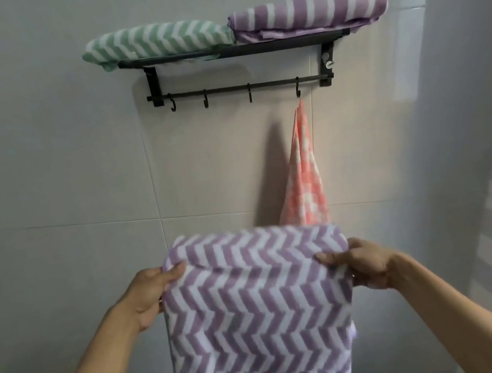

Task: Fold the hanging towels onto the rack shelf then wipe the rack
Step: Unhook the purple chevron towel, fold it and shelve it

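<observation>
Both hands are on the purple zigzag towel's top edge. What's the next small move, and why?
Probably fold it in half again: the purple zigzag towel hangs long from the left hand and right hand, too big for the shelf already holding two folded towels.

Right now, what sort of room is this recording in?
Most likely a home bathroom or washroom. A black wall rack with hooks is fixed to a tiled wall, folded towels lie on its shelf, and a pink checked cloth hangs from one hook.
</observation>
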`<state>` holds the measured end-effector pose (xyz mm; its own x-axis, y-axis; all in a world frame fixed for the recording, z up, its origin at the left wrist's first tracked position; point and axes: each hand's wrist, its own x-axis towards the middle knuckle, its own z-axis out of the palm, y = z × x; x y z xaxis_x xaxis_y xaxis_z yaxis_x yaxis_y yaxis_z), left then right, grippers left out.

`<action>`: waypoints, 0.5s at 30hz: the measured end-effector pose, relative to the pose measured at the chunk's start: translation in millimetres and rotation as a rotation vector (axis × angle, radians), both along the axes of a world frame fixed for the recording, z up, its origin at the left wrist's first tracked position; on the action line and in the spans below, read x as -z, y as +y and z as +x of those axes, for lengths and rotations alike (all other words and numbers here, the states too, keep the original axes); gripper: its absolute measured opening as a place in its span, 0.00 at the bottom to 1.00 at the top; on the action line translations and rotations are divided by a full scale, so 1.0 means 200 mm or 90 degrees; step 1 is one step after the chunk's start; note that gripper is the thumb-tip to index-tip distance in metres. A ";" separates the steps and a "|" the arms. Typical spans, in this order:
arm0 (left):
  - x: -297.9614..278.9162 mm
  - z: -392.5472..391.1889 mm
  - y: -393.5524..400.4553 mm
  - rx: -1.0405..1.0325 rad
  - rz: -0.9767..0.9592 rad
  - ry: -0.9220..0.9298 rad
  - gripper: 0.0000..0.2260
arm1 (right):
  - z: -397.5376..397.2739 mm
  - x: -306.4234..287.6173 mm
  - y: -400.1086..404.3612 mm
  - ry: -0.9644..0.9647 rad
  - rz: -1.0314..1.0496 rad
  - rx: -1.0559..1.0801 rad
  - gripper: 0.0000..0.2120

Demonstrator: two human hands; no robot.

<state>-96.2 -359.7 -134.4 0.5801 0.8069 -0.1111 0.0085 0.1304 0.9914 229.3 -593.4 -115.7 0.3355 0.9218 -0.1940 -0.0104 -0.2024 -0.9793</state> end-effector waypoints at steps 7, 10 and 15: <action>-0.06 -0.01 -0.03 0.062 0.056 0.030 0.21 | 0.01 -0.05 0.03 0.004 0.032 0.007 0.34; 0.01 -0.01 -0.03 -0.034 0.010 -0.010 0.18 | 0.01 0.04 0.03 0.000 0.038 0.029 0.42; -0.05 -0.03 -0.02 0.049 0.024 -0.025 0.20 | 0.00 -0.01 0.04 0.039 0.060 -0.034 0.31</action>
<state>-102.6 -363.1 -124.5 0.6438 0.7630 -0.0577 -0.0212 0.0932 0.9954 229.6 -585.3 -114.4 0.2761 0.9531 -0.1241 -0.0627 -0.1109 -0.9918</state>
